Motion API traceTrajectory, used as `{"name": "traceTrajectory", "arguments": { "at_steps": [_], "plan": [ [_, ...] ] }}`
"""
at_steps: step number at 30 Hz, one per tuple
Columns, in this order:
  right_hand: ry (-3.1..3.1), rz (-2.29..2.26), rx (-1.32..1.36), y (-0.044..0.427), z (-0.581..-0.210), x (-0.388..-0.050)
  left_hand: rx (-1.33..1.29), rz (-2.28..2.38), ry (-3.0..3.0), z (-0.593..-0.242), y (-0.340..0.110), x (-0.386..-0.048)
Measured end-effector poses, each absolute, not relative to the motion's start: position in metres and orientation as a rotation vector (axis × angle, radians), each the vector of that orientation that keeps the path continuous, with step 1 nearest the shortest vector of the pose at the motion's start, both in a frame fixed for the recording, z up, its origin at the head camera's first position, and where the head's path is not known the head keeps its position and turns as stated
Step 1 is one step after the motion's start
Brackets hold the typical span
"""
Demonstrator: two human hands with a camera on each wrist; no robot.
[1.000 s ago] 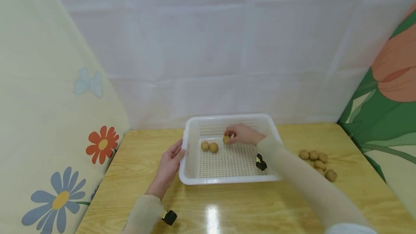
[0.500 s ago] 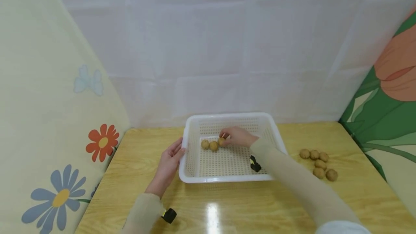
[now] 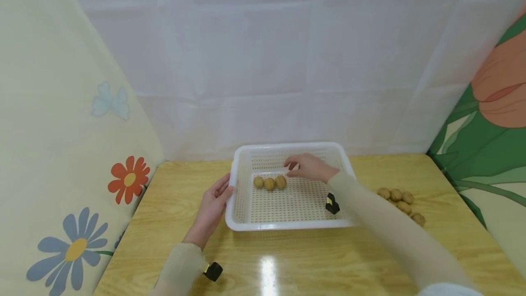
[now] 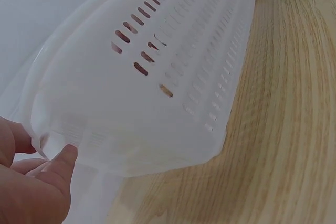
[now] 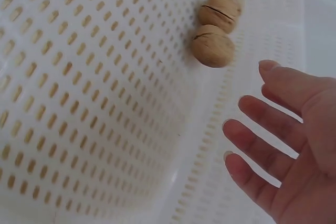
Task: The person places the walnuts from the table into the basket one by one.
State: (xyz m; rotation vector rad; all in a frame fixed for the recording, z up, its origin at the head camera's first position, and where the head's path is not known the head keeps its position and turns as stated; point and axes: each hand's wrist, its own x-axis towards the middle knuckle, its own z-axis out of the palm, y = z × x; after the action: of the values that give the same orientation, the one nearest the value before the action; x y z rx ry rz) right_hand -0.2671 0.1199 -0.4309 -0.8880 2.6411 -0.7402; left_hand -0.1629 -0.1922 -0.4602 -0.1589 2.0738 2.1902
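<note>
A white plastic basket (image 3: pixel 287 226) with slotted walls stands on the table. My left hand (image 3: pixel 211 207) holds its left rim, the thumb and fingers pinching the edge in the left wrist view. Three walnuts (image 3: pixel 269 184) lie side by side in a row on the basket floor, toward the left. Over the basket floor, just right of that row, my right hand (image 3: pixel 311 168) hovers with spread fingers and nothing in them. In the right wrist view, the nearest walnut (image 5: pixel 212 48) sits apart from the fingertips (image 5: pixel 269 65).
Several more walnuts (image 3: pixel 404 207) lie in a loose group on the wooden table (image 3: pixel 246 259) right of the basket, partly behind the right sleeve. A white cloth backdrop (image 3: pixel 263 58) rises behind the table, with flower-printed sheets at both sides.
My right hand set a third walnut beside the other two, let it go, and drew back to the right. The left hand has stayed on the rim.
</note>
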Motion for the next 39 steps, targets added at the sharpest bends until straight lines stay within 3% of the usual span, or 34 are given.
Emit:
{"name": "traceTrajectory", "arguments": {
  "at_steps": [14,39],
  "plan": [
    [2.771,-0.786,-0.925,0.2,-0.38,-0.239,-0.156,2.193,2.066,-0.457,-0.192,-0.165],
    [2.891,-0.807,-0.588,0.338,-0.398,-0.166,-0.164,2.191,2.063,-0.459,-0.19,-0.162]
  ]
}}
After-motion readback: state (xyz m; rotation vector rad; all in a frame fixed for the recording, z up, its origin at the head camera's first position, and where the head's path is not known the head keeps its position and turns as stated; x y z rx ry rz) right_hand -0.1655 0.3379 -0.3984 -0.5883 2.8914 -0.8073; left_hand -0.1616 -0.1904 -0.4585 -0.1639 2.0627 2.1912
